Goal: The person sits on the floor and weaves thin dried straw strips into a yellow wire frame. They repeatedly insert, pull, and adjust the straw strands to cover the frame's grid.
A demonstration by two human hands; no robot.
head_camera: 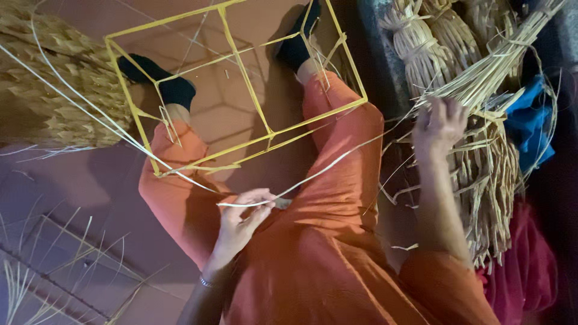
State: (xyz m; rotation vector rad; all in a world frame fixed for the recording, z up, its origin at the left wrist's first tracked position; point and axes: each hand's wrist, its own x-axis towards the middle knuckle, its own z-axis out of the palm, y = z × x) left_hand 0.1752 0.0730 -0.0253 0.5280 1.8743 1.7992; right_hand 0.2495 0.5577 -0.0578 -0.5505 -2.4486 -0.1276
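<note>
A: Starting at the far left, a woven straw mat (57, 78) is being seen lying on the floor, with loose strands trailing off it.

B: And next to it, the yellow wire frame (241, 90) is being propped on the lap, between the two knees of the orange trousers (325, 241). It is box-shaped, open-sided, tilted away towards the dark socks (162, 81).

A: Now the strip. A long pale straw strip (180, 174) is being held across the frame's near edge. Its long axis is being run from the upper left, down under the frame's lower corner, to the left hand (241, 219).

B: From there a strip is being carried on, rising to the right towards the bundles. Whether it is the same one cannot be told.

A: The left hand's pose: palm is being turned up, wrist bent, forearm coming in from below. The strip is being pinched between thumb and fingertips (262, 195), so the grip is closed on it.

B: Further right, the right hand (442, 123) is being stretched out, arm nearly straight, fingers buried in a straw bundle (481, 90). Whether anything is being clasped there cannot be told.

A: Behind it, a blue cloth (530, 126) is being shown among the tied bundles.
</note>
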